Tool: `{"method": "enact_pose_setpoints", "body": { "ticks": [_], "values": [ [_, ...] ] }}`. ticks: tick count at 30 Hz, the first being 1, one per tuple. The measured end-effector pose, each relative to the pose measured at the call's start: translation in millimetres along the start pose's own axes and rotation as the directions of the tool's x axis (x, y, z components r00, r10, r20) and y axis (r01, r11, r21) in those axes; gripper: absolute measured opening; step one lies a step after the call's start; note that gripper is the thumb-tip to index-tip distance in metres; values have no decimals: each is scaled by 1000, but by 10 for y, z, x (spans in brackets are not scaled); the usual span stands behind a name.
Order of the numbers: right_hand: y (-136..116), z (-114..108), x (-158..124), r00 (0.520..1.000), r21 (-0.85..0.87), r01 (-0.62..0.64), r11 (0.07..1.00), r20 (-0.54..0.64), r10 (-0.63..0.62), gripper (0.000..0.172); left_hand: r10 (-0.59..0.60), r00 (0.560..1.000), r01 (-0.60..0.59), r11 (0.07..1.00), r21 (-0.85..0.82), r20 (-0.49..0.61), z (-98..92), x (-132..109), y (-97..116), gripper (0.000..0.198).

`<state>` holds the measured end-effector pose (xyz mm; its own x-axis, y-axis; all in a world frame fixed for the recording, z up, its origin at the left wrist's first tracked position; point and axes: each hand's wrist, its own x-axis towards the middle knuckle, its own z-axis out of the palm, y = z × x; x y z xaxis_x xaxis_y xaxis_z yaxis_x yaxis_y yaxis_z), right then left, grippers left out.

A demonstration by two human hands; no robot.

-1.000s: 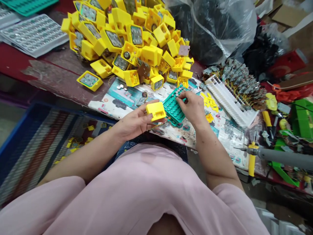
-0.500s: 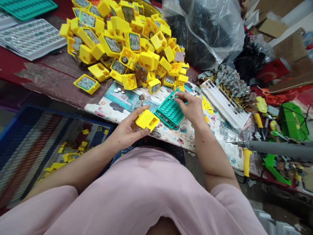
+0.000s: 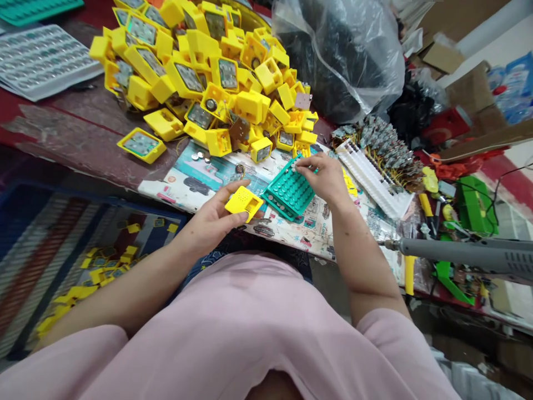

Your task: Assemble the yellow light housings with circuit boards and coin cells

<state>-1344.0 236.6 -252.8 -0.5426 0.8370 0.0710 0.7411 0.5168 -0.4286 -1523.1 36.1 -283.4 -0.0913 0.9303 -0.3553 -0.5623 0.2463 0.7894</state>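
My left hand grips a small yellow plastic housing between thumb and fingers. Its face has a patch of small holes and a rectangular recess. Over the far end of a green tray with rows of round pockets, my right hand is closed in a pinch. Whatever lies between those fingertips is too small to make out. A few round silver cells and a small round part with wires lie on the patterned sheet beyond my left hand.
A heap of yellow housings covers the table's far side. To the right stand a white rack with wired circuit boards and a grey electric screwdriver. A blue crate holding yellow pieces sits at lower left. Clear trays lie at upper left.
The camera view has shifted slightly. My left hand still holds the yellow housing, now tilted a little differently. My right hand stays pinched at the green tray's far end.
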Motion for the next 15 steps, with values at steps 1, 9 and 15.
{"method": "enact_pose_setpoints", "body": {
  "ticks": [1,9,15],
  "values": [
    [-15,-2,16,1000,-43,-6,999,14,6,15,3,1000,-3,1000,2,7,0,3,-8,85],
    [-127,-20,97,992,-162,-58,985,100,74,12,30,999,-30,1000,1,42,-18,13,-24,82],
    [-164,-10,65,995,-238,-14,971,97,38,12,41,998,-40,999,-10,47,10,47,-30,83]
  ]
}}
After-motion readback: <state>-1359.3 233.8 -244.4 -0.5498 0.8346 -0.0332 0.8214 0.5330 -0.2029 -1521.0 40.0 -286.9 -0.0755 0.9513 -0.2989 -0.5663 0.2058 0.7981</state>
